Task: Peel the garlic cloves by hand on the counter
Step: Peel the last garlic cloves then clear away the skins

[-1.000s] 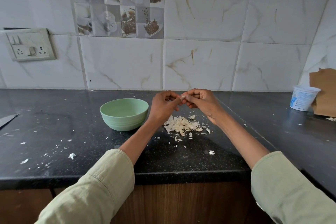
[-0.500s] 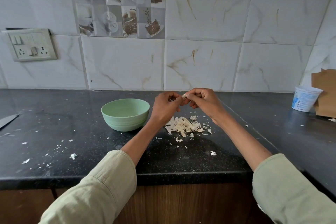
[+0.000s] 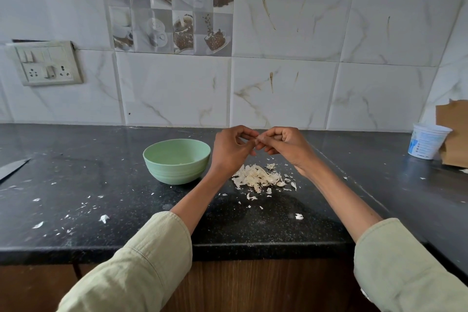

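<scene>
While both hands meet fingertip to fingertip above the counter (image 3: 76,159), left hand (image 3: 231,151) and right hand (image 3: 285,145) are curled; any clove pinched is hidden. One papery peel heap (image 3: 258,177) lies below; one smooth round green bowl (image 3: 176,161) at 9 o'clock.

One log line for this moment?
step: peeling | left hand and right hand: fingertips together above peel pile | clove: hidden | green bowl: left of hands

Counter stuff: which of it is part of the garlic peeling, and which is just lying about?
Part of the job:
left hand
right hand, fingertips meeting the left's; the clove itself is hidden
pile of peels
green bowl

Lying about:
knife blade
white tub
cardboard
wall socket
</scene>
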Demonstrator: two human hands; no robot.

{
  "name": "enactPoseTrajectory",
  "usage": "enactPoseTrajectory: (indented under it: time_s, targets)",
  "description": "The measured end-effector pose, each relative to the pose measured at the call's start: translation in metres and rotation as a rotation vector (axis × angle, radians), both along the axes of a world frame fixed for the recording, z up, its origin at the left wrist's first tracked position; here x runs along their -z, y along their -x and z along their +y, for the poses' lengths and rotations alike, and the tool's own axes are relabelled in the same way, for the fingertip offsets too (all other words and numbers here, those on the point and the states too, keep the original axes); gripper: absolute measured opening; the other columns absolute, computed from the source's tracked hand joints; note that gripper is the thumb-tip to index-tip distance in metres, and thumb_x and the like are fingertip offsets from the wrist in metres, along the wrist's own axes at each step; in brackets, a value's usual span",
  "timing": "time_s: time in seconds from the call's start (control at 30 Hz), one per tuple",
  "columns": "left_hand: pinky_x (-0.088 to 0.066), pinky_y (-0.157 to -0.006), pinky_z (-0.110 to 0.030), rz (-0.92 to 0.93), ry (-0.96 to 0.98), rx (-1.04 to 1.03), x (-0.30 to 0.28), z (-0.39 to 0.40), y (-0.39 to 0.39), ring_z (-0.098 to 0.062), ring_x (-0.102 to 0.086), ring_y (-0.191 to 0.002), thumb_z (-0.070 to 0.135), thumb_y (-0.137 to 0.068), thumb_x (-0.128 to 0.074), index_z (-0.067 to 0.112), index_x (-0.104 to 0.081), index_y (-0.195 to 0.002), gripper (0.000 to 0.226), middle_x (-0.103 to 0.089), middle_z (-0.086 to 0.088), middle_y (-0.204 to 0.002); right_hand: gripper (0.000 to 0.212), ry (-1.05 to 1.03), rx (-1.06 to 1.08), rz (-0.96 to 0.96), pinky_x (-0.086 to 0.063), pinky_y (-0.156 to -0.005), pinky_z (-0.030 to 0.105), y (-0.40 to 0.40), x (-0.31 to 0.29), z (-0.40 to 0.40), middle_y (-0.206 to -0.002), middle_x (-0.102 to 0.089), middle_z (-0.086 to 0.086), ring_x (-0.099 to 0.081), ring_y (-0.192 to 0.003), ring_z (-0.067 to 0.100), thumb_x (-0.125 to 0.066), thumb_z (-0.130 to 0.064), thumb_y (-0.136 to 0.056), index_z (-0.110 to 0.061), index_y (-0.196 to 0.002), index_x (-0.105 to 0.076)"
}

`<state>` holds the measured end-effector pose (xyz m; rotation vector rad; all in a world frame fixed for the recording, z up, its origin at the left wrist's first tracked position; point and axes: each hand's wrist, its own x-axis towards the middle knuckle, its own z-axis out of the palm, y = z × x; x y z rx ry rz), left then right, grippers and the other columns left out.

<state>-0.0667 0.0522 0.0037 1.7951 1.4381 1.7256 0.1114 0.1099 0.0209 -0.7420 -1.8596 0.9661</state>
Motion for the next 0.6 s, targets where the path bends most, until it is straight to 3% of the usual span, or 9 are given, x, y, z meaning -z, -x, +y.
enactPoseTrajectory:
  time_s: [0.23,0.4,0.6]
  targets:
    - [-0.052,-0.056,-0.018,-0.022,-0.005,-0.022,0.0007,0.0001,-0.0004,-0.012,-0.073,-0.063,0.021,-0.089,-0.085,0.016,-0.077,-0.092,0.010,-0.077,0.002,-0.075,0.014,-0.013,0.009,-0.004,-0.060,-0.073,0.022,-0.0007,0.0003,0.0002,-0.092,-0.081,0.011,-0.074,-0.079,0.014,-0.074,-0.015,-0.098,-0.003,-0.105,-0.078]
    - [-0.059,-0.058,-0.025,-0.015,-0.013,-0.015,0.0016,0.0008,-0.0020,-0.015,-0.074,-0.063,0.024,-0.089,-0.085,0.016,-0.076,-0.093,0.012,-0.076,0.000,-0.080,0.011,-0.028,0.035,-0.009,-0.059,-0.074,0.022,0.0006,0.0000,-0.0006,-0.089,-0.081,0.010,-0.074,-0.078,0.012,-0.074,-0.013,-0.098,-0.005,-0.105,-0.079]
    - [-0.056,-0.057,-0.023,-0.048,-0.013,0.010,0.0010,0.0003,-0.0011,-0.018,-0.074,-0.064,0.022,-0.087,-0.088,0.014,-0.077,-0.094,0.015,-0.077,-0.002,-0.080,0.012,-0.046,0.048,0.005,-0.058,-0.074,0.021,-0.0006,0.0009,0.0003,-0.089,-0.081,0.005,-0.072,-0.078,0.007,-0.079,-0.014,-0.094,-0.008,-0.104,-0.080]
